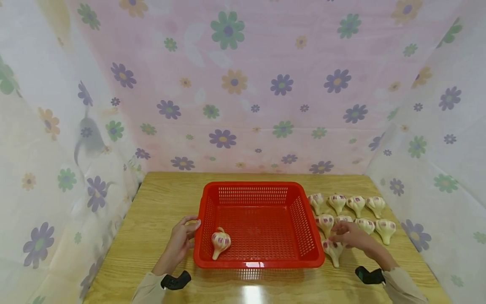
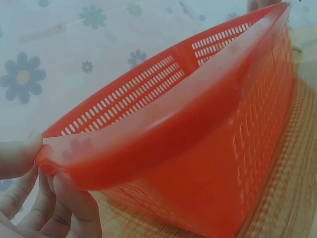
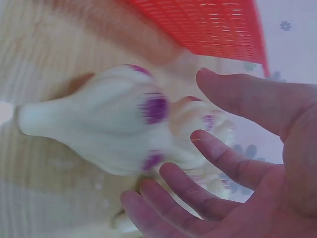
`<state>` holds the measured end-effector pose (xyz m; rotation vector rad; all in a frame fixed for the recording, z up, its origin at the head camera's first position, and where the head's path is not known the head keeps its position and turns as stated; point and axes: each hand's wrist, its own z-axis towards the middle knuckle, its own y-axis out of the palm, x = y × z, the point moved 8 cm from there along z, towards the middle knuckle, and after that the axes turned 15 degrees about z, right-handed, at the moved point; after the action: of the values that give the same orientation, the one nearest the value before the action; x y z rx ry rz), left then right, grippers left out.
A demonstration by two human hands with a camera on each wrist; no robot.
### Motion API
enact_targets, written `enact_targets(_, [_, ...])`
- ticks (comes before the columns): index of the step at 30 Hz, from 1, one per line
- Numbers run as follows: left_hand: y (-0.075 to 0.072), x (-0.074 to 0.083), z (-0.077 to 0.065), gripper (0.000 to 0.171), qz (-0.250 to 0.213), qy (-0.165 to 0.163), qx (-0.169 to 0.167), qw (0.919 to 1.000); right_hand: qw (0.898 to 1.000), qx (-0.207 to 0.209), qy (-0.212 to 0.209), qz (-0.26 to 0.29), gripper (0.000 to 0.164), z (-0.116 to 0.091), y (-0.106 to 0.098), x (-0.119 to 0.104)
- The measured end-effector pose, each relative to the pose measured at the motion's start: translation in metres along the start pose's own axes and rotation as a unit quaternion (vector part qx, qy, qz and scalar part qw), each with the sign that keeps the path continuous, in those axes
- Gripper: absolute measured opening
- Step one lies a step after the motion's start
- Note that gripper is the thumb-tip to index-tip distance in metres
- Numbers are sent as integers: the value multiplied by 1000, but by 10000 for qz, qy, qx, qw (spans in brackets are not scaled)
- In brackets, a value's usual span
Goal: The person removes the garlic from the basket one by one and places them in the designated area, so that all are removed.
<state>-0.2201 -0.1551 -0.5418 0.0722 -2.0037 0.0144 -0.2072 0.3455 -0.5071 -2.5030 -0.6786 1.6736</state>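
A red plastic basket (image 1: 254, 264) with slotted walls stands in the middle of the table. One garlic bulb (image 1: 221, 242) lies inside it, near the left front corner. My left hand (image 1: 179, 240) pinches the basket's left rim (image 2: 148, 134), thumb on top and fingers beneath. To the right of the basket my right hand (image 1: 351, 235) hovers by the nearest garlic bulb (image 3: 109, 119), its fingers spread and apart from it in the right wrist view. Behind that bulb, several more garlic bulbs (image 1: 356, 205) lie in rows, partly hidden by the hand.
The wooden table (image 1: 159, 198) is enclosed at the back and sides by flowered cloth (image 1: 254, 84). The basket's right wall stands close beside the garlic rows. Both wrists wear black straps (image 1: 176, 280).
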Motion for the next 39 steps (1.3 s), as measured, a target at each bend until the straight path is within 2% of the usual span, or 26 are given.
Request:
enact_targets(6, [-1, 0, 0, 31, -12, -13, 31, 10000, 9990, 116, -233, -375, 45, 2, -9, -28])
enact_targets(10, [1, 0, 1, 31, 5, -60, 28, 10000, 9962, 58, -557, -673, 47, 2, -7, -54])
enact_targets(15, [1, -1, 1, 31, 19, -97, 43, 9999, 9935, -164, -862, -732, 46, 6, 4, -83])
enact_targets(23, [0, -1, 1, 32, 36, -86, 58, 9999, 9888, -731, -1147, -623, 42, 11, 35, -124])
enact_targets(34, [0, 1, 0, 33, 65, -70, 69, 9999, 9773, -1263, -1486, -827, 37, 26, 78, -143])
enact_targets(39, [-1, 1, 0, 32, 31, -67, 87, 9999, 9759, -1495, -1481, -579, 36, 33, 96, -146])
